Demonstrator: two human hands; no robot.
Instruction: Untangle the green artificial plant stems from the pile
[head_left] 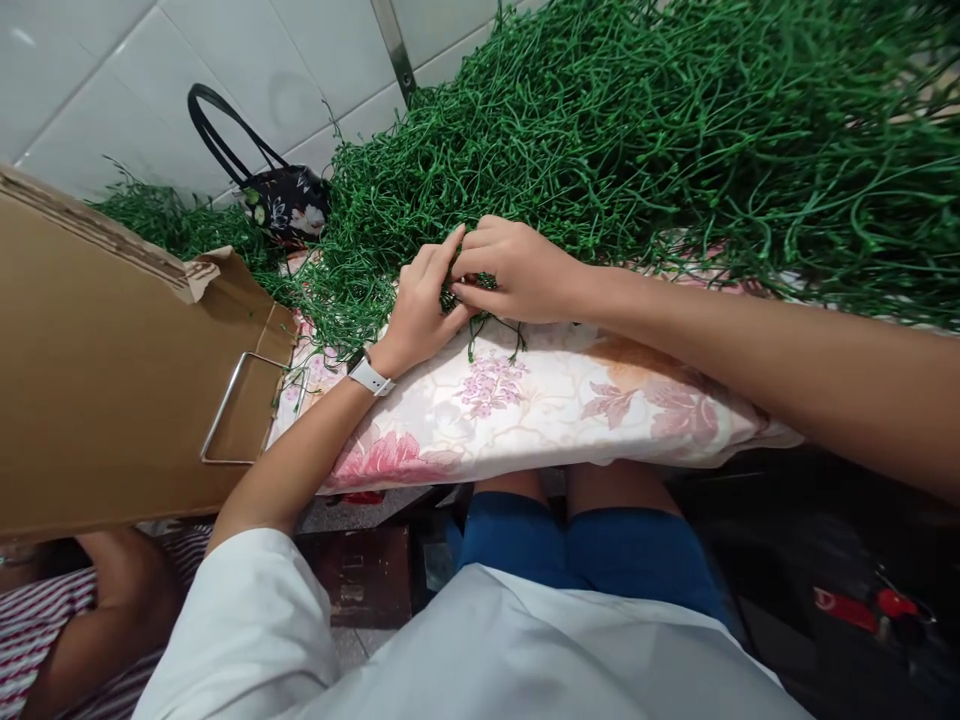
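Note:
A big heap of thin green branching stems (pixel 600 150), plastic-looking with small knobbed tips, lies along the back of the table. At its front edge my left hand (pixel 426 300), with a white-strapped watch (pixel 370 374) on the wrist, is closed over a few of these stems. My right hand (pixel 514 268) meets it fingertip to fingertip, its thumb and fingers pinching at the same stems. Loose green ends (pixel 517 342) hang out below both hands over the flowered tablecloth (pixel 495 420). The fingers partly hide what is gripped.
On the left stands a large cardboard box (pixel 112 350) with a bent wire handle (pixel 225 410). Against the tiled wall (pixel 247 60) sits a black floral handbag (pixel 289 205). Another person's arm (pixel 127 590) in a striped garment is at lower left. My legs are under the table edge.

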